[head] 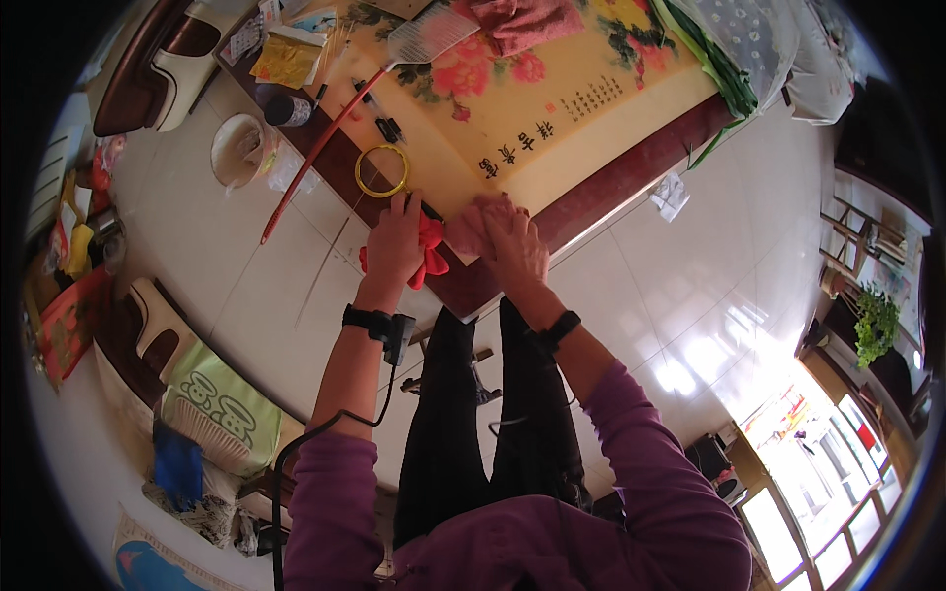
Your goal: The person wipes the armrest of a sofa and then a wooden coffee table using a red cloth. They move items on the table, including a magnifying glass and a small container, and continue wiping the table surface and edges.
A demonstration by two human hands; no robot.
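My left hand (395, 240) is at the near corner of the table, its fingers closed over the dark handle of a yellow-rimmed magnifying glass (382, 171). A bright red cloth item (431, 255) shows beneath and beside that palm; its exact kind is hidden. Just to the right, my right hand (519, 247) presses a bunched pink cloth (473, 225) onto the tabletop, fingers curled over it. Under the cloth lies a yellow table cover (576, 159) printed with peonies and characters. The dark red table edge (628, 192) runs along its border.
A fly swatter (325, 140) crosses the table's left edge. Pens (386, 127), a dark jar (287, 110) and a folded pink towel (526, 24) lie farther back. Green onions (709, 70) hang over the right side. A bin (238, 148) stands left; crumpled tissue (670, 196) is at right.
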